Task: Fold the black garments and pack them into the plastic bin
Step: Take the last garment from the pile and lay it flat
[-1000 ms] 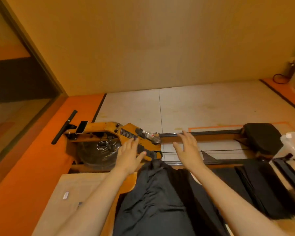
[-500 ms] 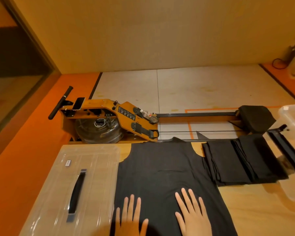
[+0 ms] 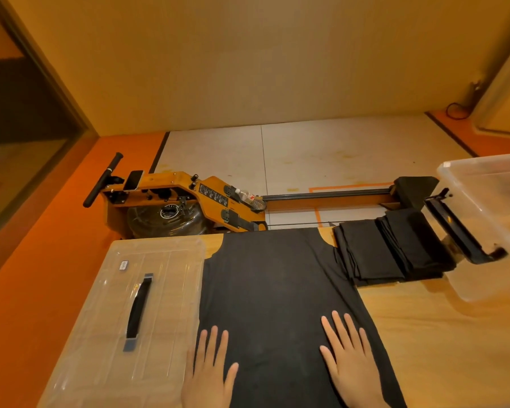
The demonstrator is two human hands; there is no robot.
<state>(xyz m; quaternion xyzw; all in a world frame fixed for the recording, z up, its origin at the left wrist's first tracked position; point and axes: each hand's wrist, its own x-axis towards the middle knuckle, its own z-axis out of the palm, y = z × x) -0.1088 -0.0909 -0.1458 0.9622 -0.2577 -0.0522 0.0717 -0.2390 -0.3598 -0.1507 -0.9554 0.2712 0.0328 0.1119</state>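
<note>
While both hands lie flat, fingers straight and slightly spread, pinching nothing, the step in hand looks like smoothing before the first fold. The left hand (image 3: 208,372) presses at the near left edge of the black sleeveless top (image 3: 271,290). The right hand (image 3: 349,357) presses nearer its right side, well apart from the other.

To do this well, I would sweep the palms outward and away to chase out creases. Then I would lift one side edge and bring it toward the middle, keeping the hem square. Thin cloth like this probably bunches if shoved hard.

The top lies spread on the wooden table (image 3: 439,334), its neck end at the far edge. It sits between a clear lid (image 3: 171,290) right against its left side and a stack of folded black garments (image 3: 386,248) on its right. Past that stack stands the plastic bin (image 3: 483,184), with a black latch (image 3: 460,231) on the side facing the stack. Whether the bin holds anything I cannot tell.

Beyond the table an orange rowing machine (image 3: 189,198) sits on the floor with a water bottle (image 3: 251,198) tucked in it. Pale floor panels (image 3: 306,151) run to a plain tan wall (image 3: 248,69).
</note>
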